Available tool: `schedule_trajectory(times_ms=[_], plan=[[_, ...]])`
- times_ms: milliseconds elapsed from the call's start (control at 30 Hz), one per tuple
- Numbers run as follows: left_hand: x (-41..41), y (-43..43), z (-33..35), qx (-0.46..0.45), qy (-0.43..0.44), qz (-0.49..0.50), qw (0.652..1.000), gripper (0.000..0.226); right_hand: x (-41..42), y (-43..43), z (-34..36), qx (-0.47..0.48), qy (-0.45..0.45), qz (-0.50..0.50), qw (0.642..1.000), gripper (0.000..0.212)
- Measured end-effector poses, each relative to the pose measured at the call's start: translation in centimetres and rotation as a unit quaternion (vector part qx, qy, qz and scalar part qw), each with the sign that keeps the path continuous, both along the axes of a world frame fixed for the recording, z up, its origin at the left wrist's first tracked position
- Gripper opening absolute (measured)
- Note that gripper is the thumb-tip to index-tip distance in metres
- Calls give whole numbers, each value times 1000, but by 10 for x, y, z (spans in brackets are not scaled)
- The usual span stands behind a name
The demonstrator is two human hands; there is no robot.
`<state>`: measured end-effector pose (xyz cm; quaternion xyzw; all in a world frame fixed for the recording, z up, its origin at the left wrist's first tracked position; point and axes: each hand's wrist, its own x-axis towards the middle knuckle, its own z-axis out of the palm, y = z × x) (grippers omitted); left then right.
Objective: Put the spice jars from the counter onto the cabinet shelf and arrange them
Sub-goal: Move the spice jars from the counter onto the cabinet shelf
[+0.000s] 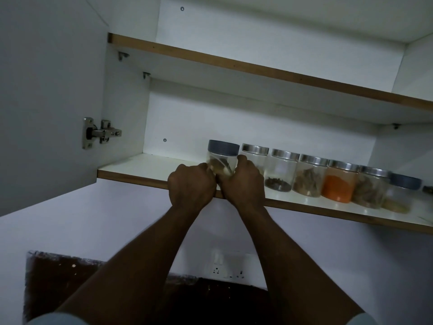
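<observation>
Both hands clasp one upright jar (222, 160) at centre frame: the left hand (191, 184) curls round its left side, the right hand (244, 181) round its right. It stands on the shelf (140, 165), at the left end of the row (328, 181), just beside the next jar.

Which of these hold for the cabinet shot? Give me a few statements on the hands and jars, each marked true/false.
1. The left hand and right hand both grip the leftmost jar. True.
2. The orange spice jar has a blue-grey lid. False: its lid is silver.
3. The cabinet door stands open on the left. True.
4. Jars are stacked two high on the lower shelf. False: they stand in a single row.
</observation>
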<state>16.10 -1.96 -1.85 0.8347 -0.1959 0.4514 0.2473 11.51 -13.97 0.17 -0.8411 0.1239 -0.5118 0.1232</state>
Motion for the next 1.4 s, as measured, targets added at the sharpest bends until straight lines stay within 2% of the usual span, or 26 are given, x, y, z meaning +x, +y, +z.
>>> schedule_trajectory(times_ms=[233,367,533,700,833,933,1100,1200,1233,1300,1400], plan=[[2,6,-3,73,3,24,997,29,2,4,-5,-5,-11,6,1000,63],[4,4,2,46,41,20,998,25,0,6,-3,22,-30,23,999,70],[11,10,-1,41,60,-11,997,28,0,6,-6,27,-27,37,999,65],[-4,17,-1,8,74,-61,995,35,-8,-3,-7,-33,-5,64,997,44],[-46,24,-13,-43,64,-166,983,34,-32,2,-28,-80,-69,148,983,18],[-85,39,-42,-91,104,-228,964,34,-56,23,-78,-48,-104,234,965,9],[-127,81,-139,-67,263,-203,941,25,-90,66,-196,110,35,304,946,17],[-145,121,-205,1,273,-162,948,21,-109,100,-271,127,164,313,927,8],[-152,133,-232,11,309,-163,937,22,-117,110,-296,137,220,309,915,8],[-167,154,-281,21,420,-167,892,33,-137,127,-342,173,301,296,890,13],[-182,184,-343,102,484,-168,853,35,-168,156,-389,175,368,278,870,10]])
